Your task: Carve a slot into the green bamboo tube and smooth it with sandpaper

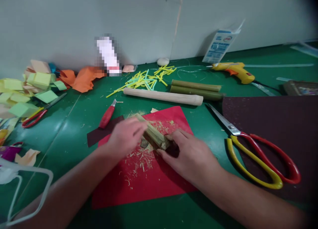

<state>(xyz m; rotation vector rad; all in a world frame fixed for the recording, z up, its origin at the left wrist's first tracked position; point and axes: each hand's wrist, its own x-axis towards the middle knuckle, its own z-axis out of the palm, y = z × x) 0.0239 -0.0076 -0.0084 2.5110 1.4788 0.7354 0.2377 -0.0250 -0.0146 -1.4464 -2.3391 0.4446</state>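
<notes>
A split length of bamboo (155, 135) lies slantwise above a red sheet (171, 181) covered with pale shavings (144, 164). My right hand (187, 151) grips its near end between thumb and fingers. At the far end, my left hand (126, 136) is closed around the bamboo, slightly blurred, its fingertips partly hidden. A red-handled craft knife (107, 118) rests to the left on a strip of dark paper (93, 136). Beyond the sheet lies a pale peeled stick (162, 96), with green bamboo pieces (196, 94) behind it.
Large scissors (237, 133) lie on dark brown paper (275, 123) at right. Behind are a yellow glue gun (235, 70), a carton (221, 45) and cut yellow straws (142, 80). Folded papers (41, 80), orange paper (85, 78) and smaller scissors (37, 116) sit left.
</notes>
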